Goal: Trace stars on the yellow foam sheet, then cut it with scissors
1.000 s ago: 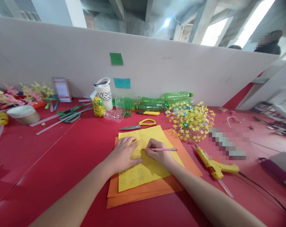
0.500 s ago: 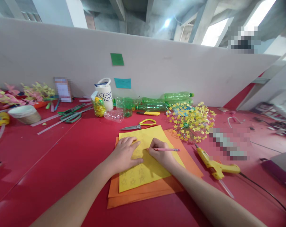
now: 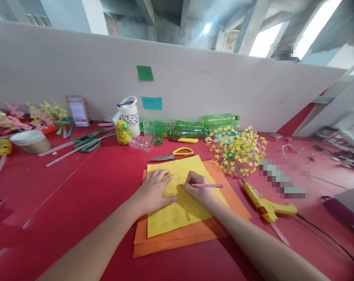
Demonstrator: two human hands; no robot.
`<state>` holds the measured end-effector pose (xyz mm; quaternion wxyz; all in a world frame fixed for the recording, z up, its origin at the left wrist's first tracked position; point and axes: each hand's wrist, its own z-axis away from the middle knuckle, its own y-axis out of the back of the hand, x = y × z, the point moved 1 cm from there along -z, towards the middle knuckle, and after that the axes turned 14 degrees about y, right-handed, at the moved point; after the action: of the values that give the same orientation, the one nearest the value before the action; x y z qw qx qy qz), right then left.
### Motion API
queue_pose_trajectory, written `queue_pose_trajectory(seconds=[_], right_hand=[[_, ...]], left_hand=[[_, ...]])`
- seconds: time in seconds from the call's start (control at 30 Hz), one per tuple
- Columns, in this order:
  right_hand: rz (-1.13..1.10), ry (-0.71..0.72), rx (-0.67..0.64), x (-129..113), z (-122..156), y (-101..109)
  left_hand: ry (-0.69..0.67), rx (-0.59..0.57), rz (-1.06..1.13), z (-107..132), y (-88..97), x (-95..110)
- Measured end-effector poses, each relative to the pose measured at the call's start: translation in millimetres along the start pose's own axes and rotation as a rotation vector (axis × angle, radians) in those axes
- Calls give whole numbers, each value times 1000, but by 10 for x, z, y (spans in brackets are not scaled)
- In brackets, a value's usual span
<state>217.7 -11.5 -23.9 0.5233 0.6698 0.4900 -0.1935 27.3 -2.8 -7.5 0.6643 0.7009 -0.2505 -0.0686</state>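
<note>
Yellow paper (image 3: 185, 207) lies under both hands of a person seated at a red table (image 3: 77, 195), its sheet set a little askew on larger orange sheets (image 3: 177, 242) that show below it and to the right. The left hand (image 3: 158, 191) rests flat on the sheet's left half, fingers forward and thumb spread, grasping nothing. The right hand (image 3: 200, 193) pinches a pink pencil (image 3: 209, 185), which lies nearly crosswise to the person: its eraser end sticks out to the right past the knuckles, its point aims left. That point sits in the narrow gap between the hands, beyond the left thumb and just right of the left fingers; from where one stands, whether it touches the paper is too small to tell. Pencilled star outlines (image 3: 164, 224) fill the near left corner, closer to the left hand than to the pencil's point. Yellow-handled scissors (image 3: 172, 156) lie just past the far edge, a yellow glue gun (image 3: 266, 207) to the right of the orange sheets, and a spray of yellow stars (image 3: 238, 152) beyond it, with green bottles (image 3: 188, 127) along the partition (image 3: 92, 78) behind.
</note>
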Motion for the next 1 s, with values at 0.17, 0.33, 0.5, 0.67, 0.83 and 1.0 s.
queue_pose_trajectory(seconds=[0.17,0.33,0.5,0.67,0.83,1.0], right_hand=[[-12,-21,-48,-79,-8,1],[-19,4,-78,-122,-4,-5],[-5,27,-97,-116,2,-18],[-18,27,-94,-102,5,-37],[-239,-42,-33,-64,-12,15],[-393,-155,58,2,-11,112]], left_hand=[[1,-3,-4,-6,0,1],[1,8,1,0,-4,5],[3,7,3,3,-17,0],[-3,15,4,2,-18,0],[-19,14,-9,-5,-2,4],[-25,33,-26,-12,28,-3]])
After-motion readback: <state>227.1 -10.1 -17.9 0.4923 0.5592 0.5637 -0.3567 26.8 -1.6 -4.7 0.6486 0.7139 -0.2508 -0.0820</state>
